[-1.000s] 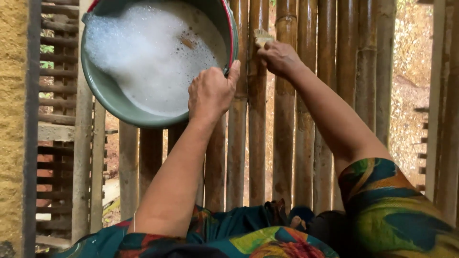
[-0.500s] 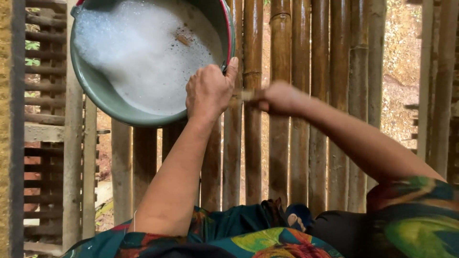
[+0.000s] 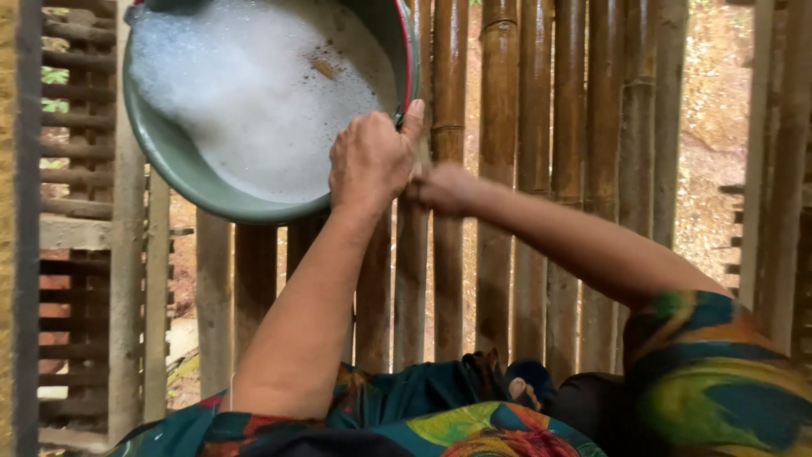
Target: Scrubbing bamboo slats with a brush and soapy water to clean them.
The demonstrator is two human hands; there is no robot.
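A round green basin [image 3: 182, 173] with a red-edged rim, full of white foam with a few brown specks, sits on a bamboo slat floor at the upper left. My left hand [image 3: 370, 161] grips its near right rim, with the thumb lying along the rim. My right hand [image 3: 444, 188] is blurred and curled into a fist right beside the left hand's knuckles, just outside the basin. A small pale thing peeks from the fist where it meets the left hand. Colourful patterned clothing covers my lap and right shoulder.
Thick bamboo poles [image 3: 499, 101] form the floor, with gaps showing the dirt ground [image 3: 715, 127] below. A wooden slatted frame [image 3: 76, 211] and a yellowish wall edge [image 3: 8, 254] run along the left side.
My right hand has swung left from the bamboo poles to beside my left hand. The basin and my left hand keep their grip, and the view has shifted slightly.
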